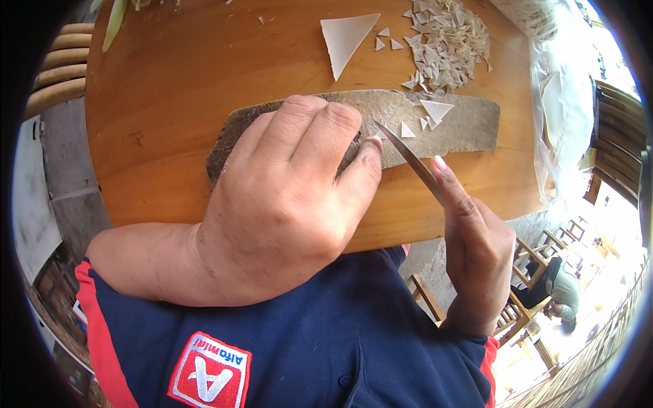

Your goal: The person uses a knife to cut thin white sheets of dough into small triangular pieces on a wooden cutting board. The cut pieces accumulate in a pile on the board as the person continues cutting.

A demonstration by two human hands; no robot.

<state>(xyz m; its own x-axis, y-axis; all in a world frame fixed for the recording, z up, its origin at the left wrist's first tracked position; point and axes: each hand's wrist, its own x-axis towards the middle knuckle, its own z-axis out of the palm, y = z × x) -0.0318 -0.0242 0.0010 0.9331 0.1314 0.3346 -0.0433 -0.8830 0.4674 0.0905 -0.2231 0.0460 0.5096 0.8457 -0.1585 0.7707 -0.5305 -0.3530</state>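
My left hand (286, 177) lies over the left part of a worn wooden board (462, 129), fingers curled and thumb pressed in. A sliver of a thin white piece (379, 134) shows at the thumb tip; the rest is hidden under the hand. My right hand (476, 238) grips a narrow knife (416, 163), index finger stretched along it. The blade points up and left, its tip close to the left thumb and the white sliver. Several small cut white triangles lie on the board right of the blade, among them a larger one (436, 109).
Beyond the board, on the wooden table (170, 136), lie a large white triangle (347, 41) and a heap of small white pieces (449, 47). A clear plastic bag (554, 115) stands along the right edge. Another person (561, 289) is at the far right, among wooden stools.
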